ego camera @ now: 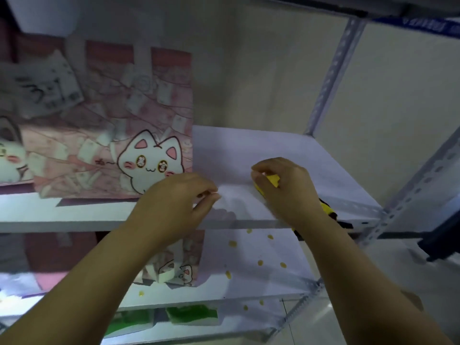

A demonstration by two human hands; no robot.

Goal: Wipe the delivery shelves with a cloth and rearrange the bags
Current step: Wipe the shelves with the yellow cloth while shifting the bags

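Note:
A white shelf board (286, 150) fills the right half of the view. My right hand (286, 188) rests on it, shut on a yellow cloth (272, 180) whose yellow and black end (328, 210) hangs over the front edge. My left hand (174, 202) hovers at the shelf's front edge with fingers pinched together and nothing seen in them. A pink bag with a white cartoon cat (112, 135) stands on the shelf's left part, just left of my left hand. The cloth's middle is hidden under my right hand.
A second cat bag (10, 155) stands at the far left. The lower shelf (261, 260) carries yellow spots and another pink cat bag (174, 267). Green packages (191, 313) sit below that. Perforated metal uprights (331, 70) frame the rack's right side; a beige wall is behind.

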